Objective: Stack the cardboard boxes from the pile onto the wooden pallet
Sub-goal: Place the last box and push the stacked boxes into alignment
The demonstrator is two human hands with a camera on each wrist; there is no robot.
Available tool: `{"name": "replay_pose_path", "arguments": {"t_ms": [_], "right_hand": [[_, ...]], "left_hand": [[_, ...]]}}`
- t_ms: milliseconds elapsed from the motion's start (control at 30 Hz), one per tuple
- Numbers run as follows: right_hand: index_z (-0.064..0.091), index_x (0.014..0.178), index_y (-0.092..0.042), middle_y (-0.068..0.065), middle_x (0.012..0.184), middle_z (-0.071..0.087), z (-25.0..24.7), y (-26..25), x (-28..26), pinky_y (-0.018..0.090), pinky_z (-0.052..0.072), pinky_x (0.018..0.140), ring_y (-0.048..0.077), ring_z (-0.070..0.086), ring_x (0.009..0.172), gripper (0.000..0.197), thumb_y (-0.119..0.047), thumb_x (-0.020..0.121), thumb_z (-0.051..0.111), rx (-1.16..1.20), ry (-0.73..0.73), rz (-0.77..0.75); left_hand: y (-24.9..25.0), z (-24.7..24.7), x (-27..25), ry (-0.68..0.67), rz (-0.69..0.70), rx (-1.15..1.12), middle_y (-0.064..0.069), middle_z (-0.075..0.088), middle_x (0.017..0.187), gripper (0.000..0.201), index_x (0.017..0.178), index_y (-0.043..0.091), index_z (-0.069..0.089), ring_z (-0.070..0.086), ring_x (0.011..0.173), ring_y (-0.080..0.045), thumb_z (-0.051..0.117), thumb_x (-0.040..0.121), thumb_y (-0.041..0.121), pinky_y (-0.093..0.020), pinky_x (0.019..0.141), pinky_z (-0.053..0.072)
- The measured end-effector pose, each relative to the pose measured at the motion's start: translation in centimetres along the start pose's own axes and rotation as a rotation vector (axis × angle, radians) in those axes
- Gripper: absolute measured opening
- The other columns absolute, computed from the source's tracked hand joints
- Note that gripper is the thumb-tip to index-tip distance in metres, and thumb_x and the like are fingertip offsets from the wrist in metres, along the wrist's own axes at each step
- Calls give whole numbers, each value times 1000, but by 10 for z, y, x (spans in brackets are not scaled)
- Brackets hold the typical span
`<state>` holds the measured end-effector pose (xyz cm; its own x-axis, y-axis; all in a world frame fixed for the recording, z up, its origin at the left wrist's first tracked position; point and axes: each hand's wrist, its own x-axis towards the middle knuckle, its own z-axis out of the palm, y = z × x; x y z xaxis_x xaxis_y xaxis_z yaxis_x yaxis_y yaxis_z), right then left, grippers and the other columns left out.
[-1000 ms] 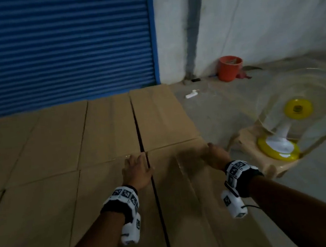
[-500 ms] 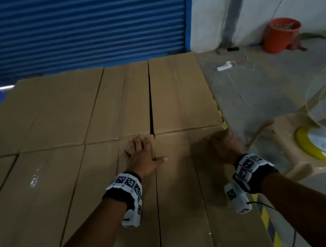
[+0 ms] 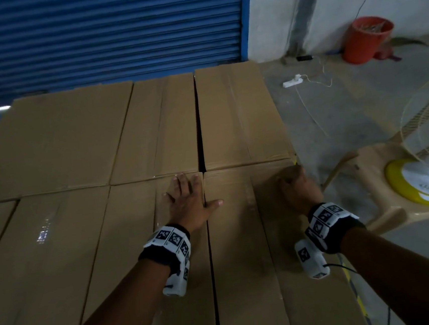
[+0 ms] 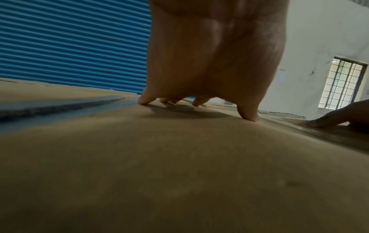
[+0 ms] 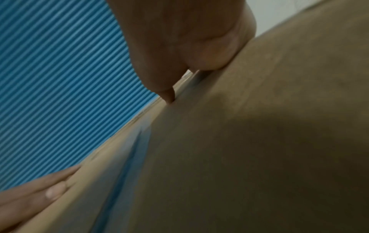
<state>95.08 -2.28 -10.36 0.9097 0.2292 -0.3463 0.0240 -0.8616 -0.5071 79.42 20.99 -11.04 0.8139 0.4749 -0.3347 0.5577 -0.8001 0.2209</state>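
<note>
Brown cardboard boxes lie packed edge to edge in a flat top layer that fills the head view. My left hand (image 3: 189,201) lies flat with straight fingers on the near middle box (image 3: 138,248). Its thumb reaches across the dark seam onto the near right box (image 3: 243,251). In the left wrist view the left hand (image 4: 196,102) rests its fingertips on the cardboard. My right hand (image 3: 298,191) sits at the far right corner of the near right box, fingers curled over its far edge. In the right wrist view the right hand (image 5: 179,78) dips a fingertip into the seam. No pallet shows.
A blue roller shutter (image 3: 91,35) closes off the back. On the concrete floor to the right are an orange bucket (image 3: 365,39), a white power strip (image 3: 292,81) with its cord, and a fan (image 3: 425,184) on a beige plastic chair (image 3: 377,173).
The head view has swung left and down. My left hand has slid forward to the box's far edge and flattened. My right hand has stayed at the far right corner.
</note>
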Motion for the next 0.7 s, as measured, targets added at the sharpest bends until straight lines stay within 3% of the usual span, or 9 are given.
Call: {"name": "replay_pose_path", "arguments": {"t_ms": [233, 400, 467, 567, 700], "right_hand": [[27, 146, -6, 24, 142, 47, 2, 2, 11, 47, 44, 97, 42, 50, 125, 72, -51, 96, 53, 10, -4, 11], [27, 148, -4, 25, 147, 39, -7, -6, 39, 50, 40, 103, 43, 44, 130, 77, -52, 95, 54, 112, 62, -44], [26, 149, -2, 26, 148, 40, -13, -12, 54, 47, 39, 103, 42, 43, 133, 74, -48, 97, 53, 165, 57, -62], [38, 141, 0, 25, 140, 48, -13, -19, 66, 42, 41, 98, 40, 48, 127, 59, -38, 99, 55, 172, 59, -112], [41, 139, -3, 25, 138, 50, -2, -19, 67, 43, 41, 97, 41, 50, 124, 51, -33, 100, 54, 134, 83, -140]], "left_hand": [[2, -1, 1, -26, -2, 3, -18, -22, 165, 103, 161, 20, -7, -21, 152, -36, 41, 89, 77, -66, 118, -3], [0, -12, 16, 40, 12, -38, -16, -12, 168, 93, 161, 16, 2, -14, 154, -33, 39, 95, 70, -62, 121, -1], [-2, -19, 28, 40, -7, -54, -13, -11, 168, 91, 161, 12, 1, -13, 155, -29, 35, 98, 68, -61, 122, -1], [-2, -22, 39, -2, -30, -43, -10, -12, 169, 90, 161, 8, 0, -10, 156, -26, 30, 100, 67, -60, 122, -2], [-2, -20, 41, 8, -28, -10, -9, -8, 169, 85, 161, 8, 4, -7, 156, -25, 28, 101, 64, -58, 123, 0]]}}
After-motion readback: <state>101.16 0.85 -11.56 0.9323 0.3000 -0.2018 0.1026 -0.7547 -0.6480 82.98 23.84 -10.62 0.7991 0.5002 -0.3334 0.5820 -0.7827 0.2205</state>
